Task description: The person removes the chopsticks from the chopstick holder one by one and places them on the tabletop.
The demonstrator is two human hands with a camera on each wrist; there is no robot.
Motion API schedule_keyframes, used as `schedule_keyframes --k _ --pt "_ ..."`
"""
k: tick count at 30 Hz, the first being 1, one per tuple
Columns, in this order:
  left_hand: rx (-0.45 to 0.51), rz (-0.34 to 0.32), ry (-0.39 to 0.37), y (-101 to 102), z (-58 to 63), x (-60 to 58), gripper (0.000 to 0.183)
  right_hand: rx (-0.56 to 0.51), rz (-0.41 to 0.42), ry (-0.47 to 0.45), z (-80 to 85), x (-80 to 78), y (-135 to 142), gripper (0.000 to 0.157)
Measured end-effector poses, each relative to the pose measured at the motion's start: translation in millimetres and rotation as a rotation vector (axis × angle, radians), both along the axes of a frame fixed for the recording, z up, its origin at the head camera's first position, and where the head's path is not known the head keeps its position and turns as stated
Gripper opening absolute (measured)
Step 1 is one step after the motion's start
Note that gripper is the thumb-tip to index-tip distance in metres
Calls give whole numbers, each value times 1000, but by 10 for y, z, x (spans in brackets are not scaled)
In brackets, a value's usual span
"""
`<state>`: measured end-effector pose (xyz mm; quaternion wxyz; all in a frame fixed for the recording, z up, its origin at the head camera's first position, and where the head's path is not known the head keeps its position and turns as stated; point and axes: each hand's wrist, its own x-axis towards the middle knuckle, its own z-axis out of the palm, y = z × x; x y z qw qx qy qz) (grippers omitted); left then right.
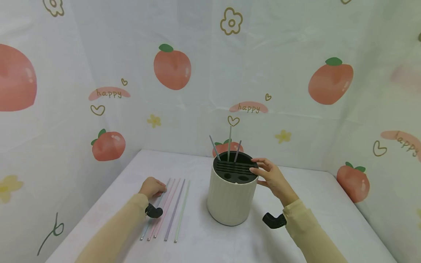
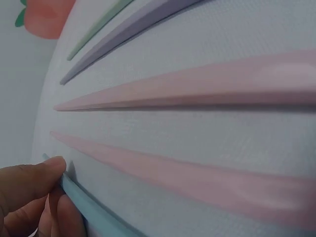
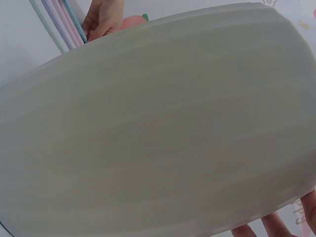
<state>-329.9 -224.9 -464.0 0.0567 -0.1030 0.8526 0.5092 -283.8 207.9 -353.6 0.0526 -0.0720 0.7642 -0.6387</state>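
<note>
At the left of the table in the head view, my left hand [image 1: 154, 187] pinches a blue chopstick [image 2: 94, 212] near its thin end, between thumb and fingers. Beside it lie two pink chopsticks [image 1: 167, 208], a purple chopstick [image 1: 174, 210] and a green chopstick [image 1: 182, 212], roughly parallel. A cream ribbed utensil holder [image 1: 230, 201] with a black slotted top stands upright to their right. My right hand [image 1: 271, 177] rests on the holder's right rim with its fingers spread and fairly straight. In the holder's rear opening, a blue, a green [image 1: 229, 144] and a purple chopstick stand tilted.
The white table [image 1: 296, 233] meets a white cloth backdrop [image 1: 197, 109] printed with peaches, hearts and flowers at the back and sides. A black wrist mount [image 1: 154, 211] sits on the left wrist and another [image 1: 274, 221] on the right.
</note>
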Motion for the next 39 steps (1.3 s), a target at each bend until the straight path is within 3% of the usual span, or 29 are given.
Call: schedule_keyframes --k 15,22,28,31,34,39 --pt "-66 -3 8 51 70 43 15 5 7 8 2 1 13 49" --pt "-27 -31 8 -1 61 40 15 4 8 8 -8 -6 12 48" --pt "-12 7 37 -37 61 28 26 3 6 9 -7 -17 -1 47" --pt "58 19 67 -16 173 47 34 2 10 10 -4 -15 -6 47" --pt "193 14 111 60 349 34 39 3 11 12 -6 -11 -4 46" --pt "407 -62 219 312 803 18 45 1 5 9 -12 -16 2 46"
